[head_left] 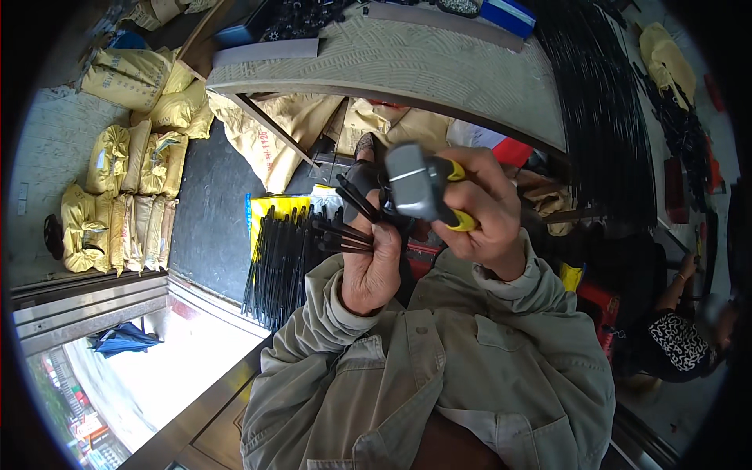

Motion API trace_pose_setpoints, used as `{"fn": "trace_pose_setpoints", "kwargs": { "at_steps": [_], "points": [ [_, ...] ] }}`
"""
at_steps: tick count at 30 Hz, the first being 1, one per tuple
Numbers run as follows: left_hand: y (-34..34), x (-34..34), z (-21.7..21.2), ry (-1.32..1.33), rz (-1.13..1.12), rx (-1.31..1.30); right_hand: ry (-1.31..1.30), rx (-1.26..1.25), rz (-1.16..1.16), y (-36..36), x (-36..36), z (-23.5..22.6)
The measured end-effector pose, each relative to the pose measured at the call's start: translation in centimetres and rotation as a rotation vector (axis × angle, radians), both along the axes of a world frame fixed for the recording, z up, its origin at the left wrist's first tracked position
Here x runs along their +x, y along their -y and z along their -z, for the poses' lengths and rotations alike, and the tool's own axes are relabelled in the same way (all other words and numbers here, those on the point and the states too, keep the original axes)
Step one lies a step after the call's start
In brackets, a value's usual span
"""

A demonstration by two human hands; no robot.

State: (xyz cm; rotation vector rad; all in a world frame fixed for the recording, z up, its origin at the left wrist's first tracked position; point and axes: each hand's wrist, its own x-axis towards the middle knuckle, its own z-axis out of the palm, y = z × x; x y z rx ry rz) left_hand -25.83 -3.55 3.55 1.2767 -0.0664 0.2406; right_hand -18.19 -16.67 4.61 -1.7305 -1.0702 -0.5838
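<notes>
Several thin black rods (345,236) are gripped in my left hand (371,274), its thumb pressed over them and their ends fanning out to the left. My right hand (495,215) is wrapped round a hand tool (410,178) with yellow-and-black handles and a blocky grey head; its exact kind is not clear. The tool's head is just above and to the right of my left fingers, hiding part of them and of the rods. To the left of my left forearm, a pile of similar black rods (278,262) rests on a yellow-and-white bag (266,215).
A grey worktable (407,66) spans the far side, with a blue box (507,17) and small black parts on it. Long black strips (603,117) drape over its right end. Filled sacks (129,231) line the left wall. Another person (677,337) is at the far right.
</notes>
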Motion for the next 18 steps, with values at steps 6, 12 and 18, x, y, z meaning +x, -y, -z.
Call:
{"fn": "trace_pose_setpoints", "kwargs": {
  "at_steps": [6, 12, 18],
  "points": [
    [-0.6, 0.5, 0.8, 0.0, 0.121, -0.079, -0.226, 0.118, -0.017, -0.1, -0.2, 1.7],
    [-0.6, 1.0, 0.9, -0.017, 0.143, -0.023, -0.269, 0.204, -0.192, 0.0, 0.0, 2.7],
    [-0.3, 0.9, 1.7, 0.024, 0.068, 0.054, -0.282, 0.156, -0.172, -0.1, 0.0, 2.2]
  ]
}}
